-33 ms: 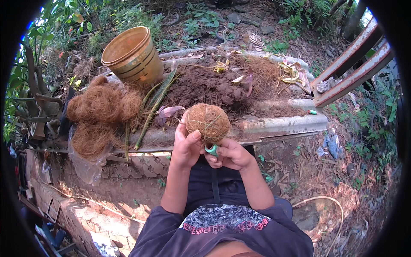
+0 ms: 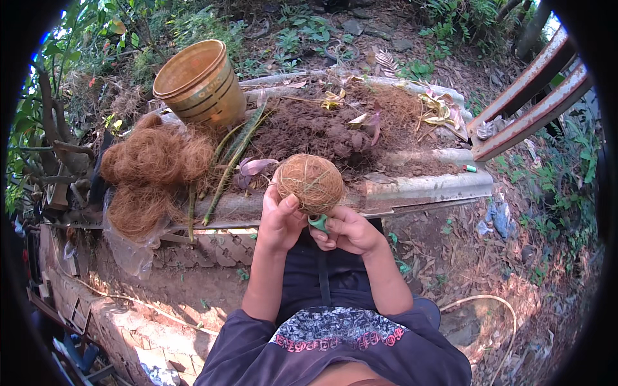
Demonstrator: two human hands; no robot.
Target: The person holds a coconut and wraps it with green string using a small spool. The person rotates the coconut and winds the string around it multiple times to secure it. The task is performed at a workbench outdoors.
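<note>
The coconut-fibre ball is cupped in the left hand, before the soil heap; the green thread spool is pinched in the right hand just below it. The ball has been turned slightly and its crossing strands are seen at another slant; winding is judged to be underway. Left fingertips are hidden behind the ball; any thread spanning spool to ball cannot be made out.

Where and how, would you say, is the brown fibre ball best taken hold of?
I'd probably cup the fibre ball by its far right side, coming from the right with spread fingers: it is round without a handle, the left hand holds its near left, and the right hand holds the green spool by its near edge.
</note>
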